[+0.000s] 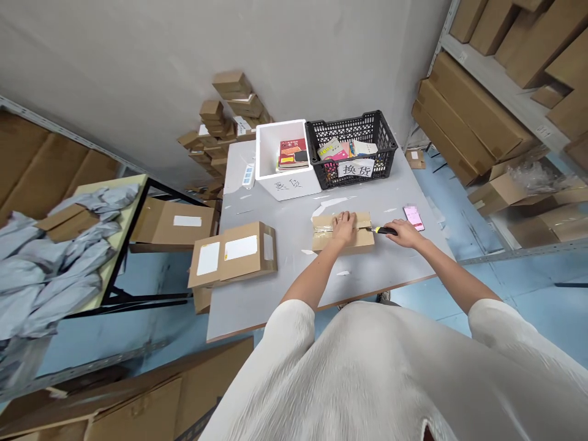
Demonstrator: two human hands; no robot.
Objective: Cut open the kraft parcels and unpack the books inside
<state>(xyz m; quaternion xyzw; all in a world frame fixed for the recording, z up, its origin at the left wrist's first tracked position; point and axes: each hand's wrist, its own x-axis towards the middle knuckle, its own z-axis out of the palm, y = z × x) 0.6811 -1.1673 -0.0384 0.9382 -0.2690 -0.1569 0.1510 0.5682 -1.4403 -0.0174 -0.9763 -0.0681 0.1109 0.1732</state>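
Note:
A small brown cardboard box (365,241) with clear tape along its top lies on the grey table (285,269). My left hand (344,227) presses on top of it, fingers stretched out over the cardboard. In my right hand (405,233) is a utility knife (384,231) with a black and yellow handle, my fingers wrapped round it. Its blade reaches the right end of the box, at the tape line; how deep it sits I cannot tell. Just beyond my right hand lies a phone (414,218) with a lit pink screen.
At the table's back stand a white foam box (287,185) and a black crate (328,177), both holding books. Cardboard parcels (241,248) sit at the left edge. Paper scraps (307,252) are scattered about. A shelf (514,86) with cartons rises on the right.

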